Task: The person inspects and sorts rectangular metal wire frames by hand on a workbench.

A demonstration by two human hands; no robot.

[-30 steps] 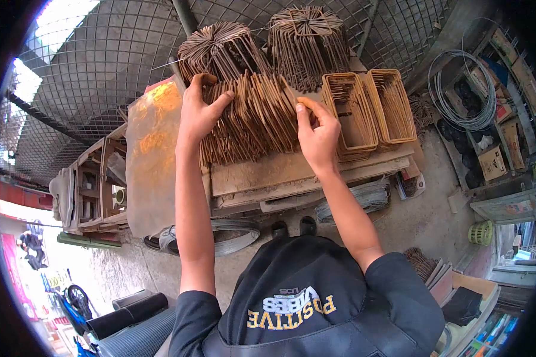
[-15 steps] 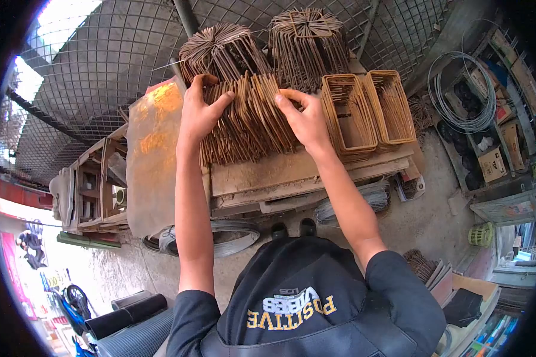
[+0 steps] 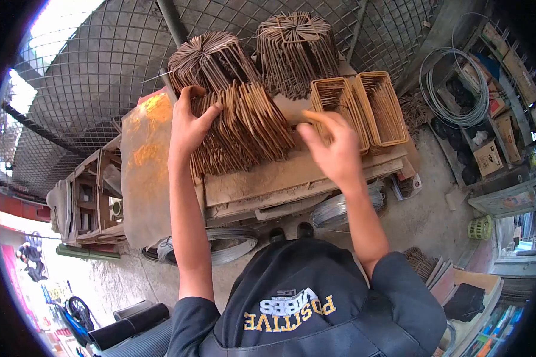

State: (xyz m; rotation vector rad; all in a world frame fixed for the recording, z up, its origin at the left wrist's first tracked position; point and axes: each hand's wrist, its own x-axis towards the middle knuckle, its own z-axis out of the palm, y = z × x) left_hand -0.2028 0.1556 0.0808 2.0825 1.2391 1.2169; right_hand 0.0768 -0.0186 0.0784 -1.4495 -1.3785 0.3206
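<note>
A leaning row of rusty rectangular wire stirrups (image 3: 244, 134) stands on the wooden bench. My left hand (image 3: 187, 128) is against the row's left end, its thumb spread from its curved fingers and touching the upper edges. Just right of the row is my right hand (image 3: 338, 149), slightly blurred, with thumb and fingers apart and nothing visible between them. It partly covers a stack of lighter brown rectangular stirrups (image 3: 337, 84). A second such stack (image 3: 382, 143) lies to its right.
Two round bundles of bent rods, one at left (image 3: 205, 47) and one at right (image 3: 296, 35), stand behind against wire mesh (image 3: 119, 53). The bench (image 3: 250, 199) has a worn front edge. Wire coils (image 3: 232, 238) lie below. A wire coil (image 3: 455, 89) hangs at right.
My right hand has come away from the row's right side and moved right and toward me. My left hand stays at the left end. The whole view has shifted slightly.
</note>
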